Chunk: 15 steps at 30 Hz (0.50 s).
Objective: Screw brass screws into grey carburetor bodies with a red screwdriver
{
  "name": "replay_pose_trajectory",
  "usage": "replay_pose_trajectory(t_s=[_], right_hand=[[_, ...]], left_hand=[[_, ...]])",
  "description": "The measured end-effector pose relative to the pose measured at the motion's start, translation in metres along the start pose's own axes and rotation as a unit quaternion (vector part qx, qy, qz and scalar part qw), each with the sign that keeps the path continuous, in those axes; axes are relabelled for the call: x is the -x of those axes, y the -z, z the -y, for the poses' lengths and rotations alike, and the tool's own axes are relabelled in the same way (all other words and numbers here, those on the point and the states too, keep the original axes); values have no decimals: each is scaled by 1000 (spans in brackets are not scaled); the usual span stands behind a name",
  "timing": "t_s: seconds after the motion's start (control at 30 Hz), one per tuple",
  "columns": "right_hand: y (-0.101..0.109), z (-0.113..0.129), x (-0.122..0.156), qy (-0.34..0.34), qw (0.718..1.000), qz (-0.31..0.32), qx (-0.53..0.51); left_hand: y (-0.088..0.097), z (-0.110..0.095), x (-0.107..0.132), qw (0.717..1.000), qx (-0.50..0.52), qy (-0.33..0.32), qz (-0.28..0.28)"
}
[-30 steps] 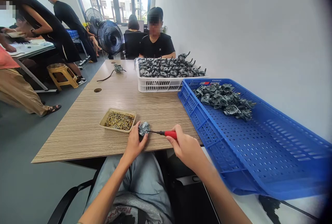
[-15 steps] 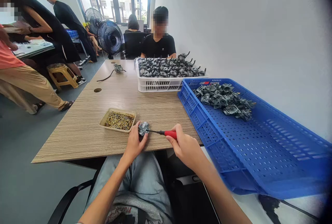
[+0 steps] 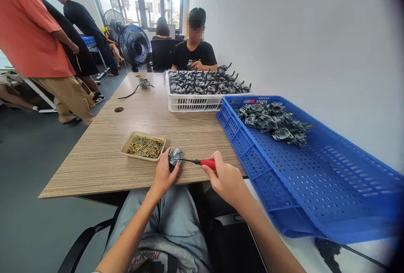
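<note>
My left hand (image 3: 164, 173) is closed round a grey metal carburetor (image 3: 175, 156) on the table near its front edge. In my right hand (image 3: 227, 180) is a screwdriver (image 3: 207, 163) with a red handle and dark shaft. The shaft points left and its tip meets the right side of the carburetor; the exact contact spot is too small to make out. Just left of the carburetor, close to my left fingers, stands a beige tray (image 3: 126, 151) full of small brass-coloured parts (image 3: 145, 146).
A blue crate (image 3: 268, 180) with several carburetor bodies (image 3: 277, 123) stands at the right. Behind, a white basket (image 3: 195, 104) is heaped with carburetors. One with a hose (image 3: 144, 83) lies far left. A co-worker (image 3: 194, 54) sits opposite; people stand at the left.
My hands, the carburetor and the screwdriver stay nearly where they were. The co-worker opposite has raised a metal part into view. A person in an orange shirt has moved further into view at left.
</note>
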State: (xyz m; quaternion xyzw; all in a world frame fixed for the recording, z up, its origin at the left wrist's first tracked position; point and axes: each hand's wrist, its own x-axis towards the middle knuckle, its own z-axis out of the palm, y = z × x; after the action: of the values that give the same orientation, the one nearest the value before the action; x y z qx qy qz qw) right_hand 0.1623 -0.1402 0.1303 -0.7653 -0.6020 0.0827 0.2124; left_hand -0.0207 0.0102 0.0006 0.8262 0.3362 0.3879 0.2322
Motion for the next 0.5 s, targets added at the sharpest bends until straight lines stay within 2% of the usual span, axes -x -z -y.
replay_pose_trajectory(t_s=[0.13,0.33,0.5], right_hand=[[0,-1,-2,-18,998,-4,61],[11,0,2,41,997,35,-61],[2,-3,-2,-5,1000,9,18]], left_hand=[[0,0,0,1000,2,2,1],[0,1,0,1000,1,-1,1],[0,0,0,1000,-3,-3,2]])
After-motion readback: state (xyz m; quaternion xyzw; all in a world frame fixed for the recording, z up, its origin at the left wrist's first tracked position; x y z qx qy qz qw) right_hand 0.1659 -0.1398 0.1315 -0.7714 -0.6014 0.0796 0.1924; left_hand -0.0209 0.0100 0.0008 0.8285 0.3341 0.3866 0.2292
